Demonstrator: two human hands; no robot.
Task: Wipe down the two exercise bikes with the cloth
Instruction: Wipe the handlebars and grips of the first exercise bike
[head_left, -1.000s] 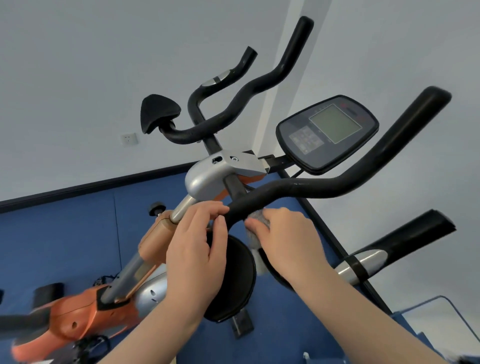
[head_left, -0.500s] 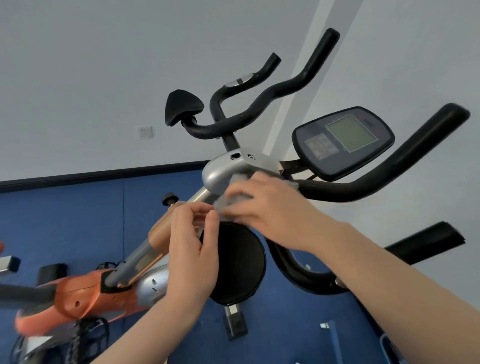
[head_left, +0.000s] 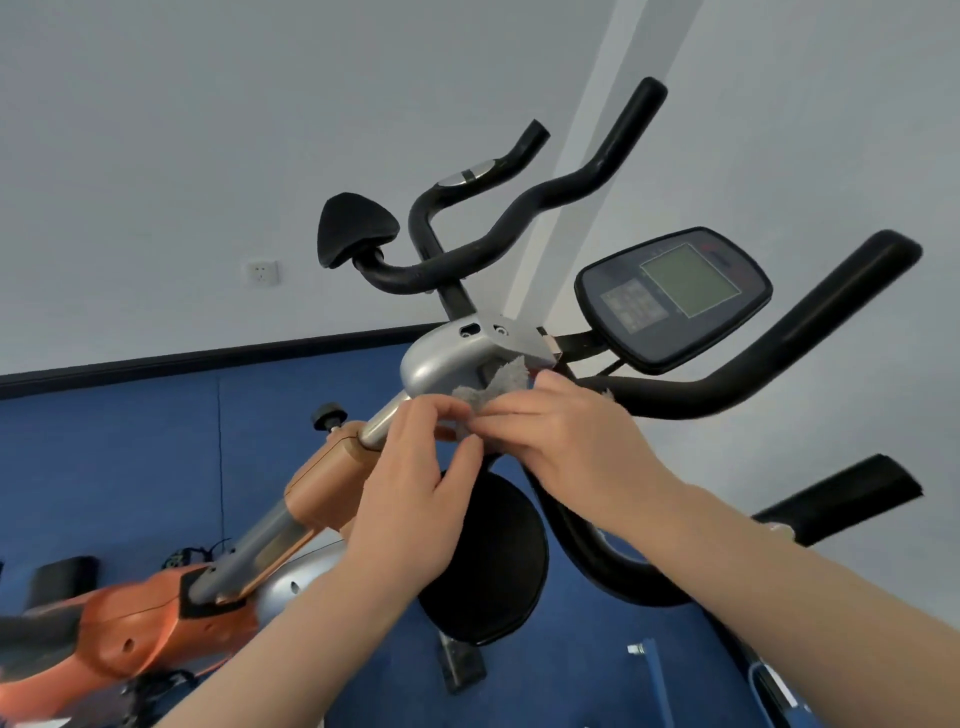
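An orange and silver exercise bike (head_left: 130, 623) fills the middle of the view, with black handlebars (head_left: 727, 384) and a console (head_left: 670, 296). A small grey cloth (head_left: 493, 389) lies bunched against the silver stem housing (head_left: 441, 358). My right hand (head_left: 566, 441) presses and pinches the cloth from the right. My left hand (head_left: 415, 499) meets it from below, fingertips on the cloth's lower edge, next to the silver post (head_left: 382, 423). A second set of black handlebars (head_left: 519, 218) and a black saddle (head_left: 353, 234) rise behind.
A round black pad (head_left: 493, 571) hangs below my hands. Blue floor (head_left: 104, 467) meets a white wall with a socket (head_left: 262, 273). Another black handle (head_left: 852, 493) juts in from the right, and a blue frame part (head_left: 654, 680) sits at the bottom.
My right hand left the lower handlebar, carried the cloth up to the silver stem housing, then drew down a little. My left hand rose to pinch the cloth's edge. The view shifted left.
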